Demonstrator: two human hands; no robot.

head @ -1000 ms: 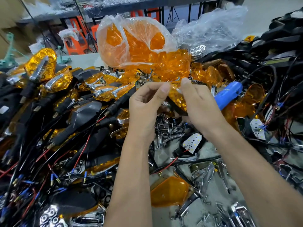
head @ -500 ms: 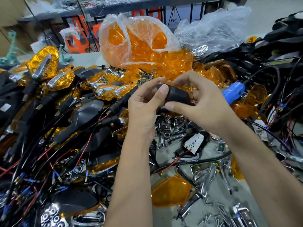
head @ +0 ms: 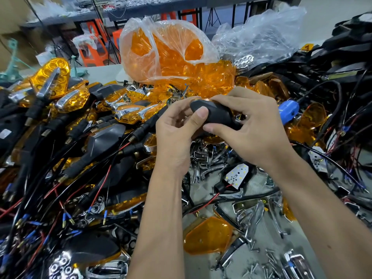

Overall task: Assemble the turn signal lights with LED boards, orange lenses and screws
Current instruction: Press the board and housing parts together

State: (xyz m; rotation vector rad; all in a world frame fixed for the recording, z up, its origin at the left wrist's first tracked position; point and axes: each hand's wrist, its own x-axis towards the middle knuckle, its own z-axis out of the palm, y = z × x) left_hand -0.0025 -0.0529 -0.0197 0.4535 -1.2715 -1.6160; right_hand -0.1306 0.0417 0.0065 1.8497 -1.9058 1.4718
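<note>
Gripping a black turn signal housing (head: 216, 115) are left hand (head: 177, 129) and right hand (head: 249, 125).

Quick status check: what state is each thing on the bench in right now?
Black housing: held by both hands, back upward.
Left hand: pinches housing.
Right hand: grips housing.
Lens bag: open, lenses spilling.
LED board: loose, wired.
Orange lens: loose on bench.

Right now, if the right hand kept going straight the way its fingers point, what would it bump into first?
The right hand points leftward, its fingers curled round the black housing. Straight on, it would probably meet the left hand first, whose thumb presses the same housing. Depth is hard to judge.
</note>
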